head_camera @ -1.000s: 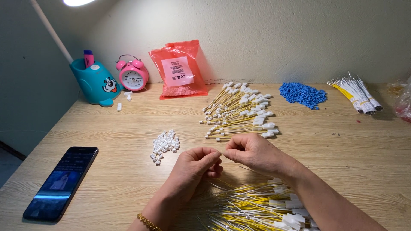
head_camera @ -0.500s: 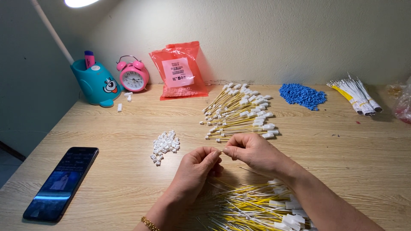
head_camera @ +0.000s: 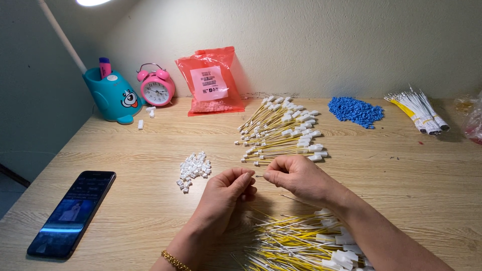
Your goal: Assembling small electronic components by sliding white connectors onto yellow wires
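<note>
From half a second back I see little change: both hands stay together over the table (head_camera: 401, 180), only nudged a touch closer. At far left a phone (head_camera: 73, 213) lies flat; behind it a teal pen holder (head_camera: 113, 95) keeps a pink marker upright, and a red bag (head_camera: 211, 80) holds small white bits. My left hand (head_camera: 221, 195) has its fingers pinched narrow, contents hidden. My right hand (head_camera: 296, 175) pinches a thin wire (head_camera: 259, 176), its tip between both hands, above the yellow wire pile (head_camera: 301, 241).
</note>
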